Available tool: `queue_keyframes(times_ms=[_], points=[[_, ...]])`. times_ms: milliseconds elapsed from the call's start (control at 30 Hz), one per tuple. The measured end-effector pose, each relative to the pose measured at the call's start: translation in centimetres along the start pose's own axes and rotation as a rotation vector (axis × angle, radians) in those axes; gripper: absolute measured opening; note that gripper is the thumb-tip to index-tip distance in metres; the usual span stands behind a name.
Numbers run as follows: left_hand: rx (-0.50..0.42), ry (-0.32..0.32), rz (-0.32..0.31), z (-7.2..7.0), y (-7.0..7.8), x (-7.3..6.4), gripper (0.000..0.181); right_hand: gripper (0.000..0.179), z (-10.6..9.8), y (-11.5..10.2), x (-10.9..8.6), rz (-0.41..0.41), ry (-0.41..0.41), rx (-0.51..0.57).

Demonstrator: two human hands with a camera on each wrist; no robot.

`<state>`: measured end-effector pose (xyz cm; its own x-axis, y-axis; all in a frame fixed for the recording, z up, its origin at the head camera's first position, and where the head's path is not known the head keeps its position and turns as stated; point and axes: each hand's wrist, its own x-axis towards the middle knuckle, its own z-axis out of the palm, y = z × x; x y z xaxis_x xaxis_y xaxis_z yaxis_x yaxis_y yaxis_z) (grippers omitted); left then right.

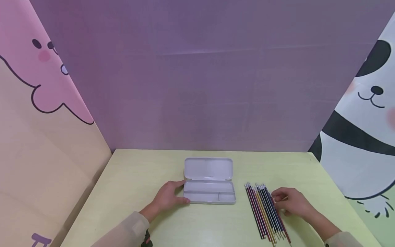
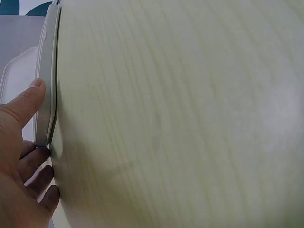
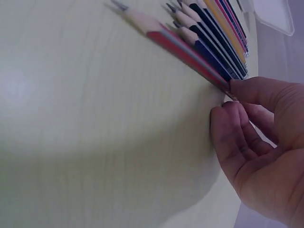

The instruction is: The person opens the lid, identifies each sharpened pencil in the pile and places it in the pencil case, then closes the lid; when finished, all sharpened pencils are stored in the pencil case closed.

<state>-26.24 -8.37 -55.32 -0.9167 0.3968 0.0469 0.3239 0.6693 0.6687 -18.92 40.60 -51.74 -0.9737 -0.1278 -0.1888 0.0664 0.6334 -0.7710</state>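
A white pencil case lies unfolded on the table, its lid tipped back on the far side. The tray half has one long compartment and two smaller ones at the front. My left hand grips the case's left end, with the thumb on the front wall and the other fingers around the side. To the right lies a row of several pencils, sharpened points toward me. At its right edge my right hand pinches a red-and-grey striped pencil near its blunt end, between thumb and fingers.
The pale wood-grain table runs back to a purple panel. Side panels carry cartoon prints, a pink figure at left and a panda at right. Bare tabletop separates the case from the pencils.
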Motion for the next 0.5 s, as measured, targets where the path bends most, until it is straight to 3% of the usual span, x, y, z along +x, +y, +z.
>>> queue_keyframes(times_ms=[500], points=[[-0.008,-0.002,0.0,-0.07,0.28,-0.24,0.087,0.029,0.61,0.08,0.55,0.09,0.099,-0.131]])
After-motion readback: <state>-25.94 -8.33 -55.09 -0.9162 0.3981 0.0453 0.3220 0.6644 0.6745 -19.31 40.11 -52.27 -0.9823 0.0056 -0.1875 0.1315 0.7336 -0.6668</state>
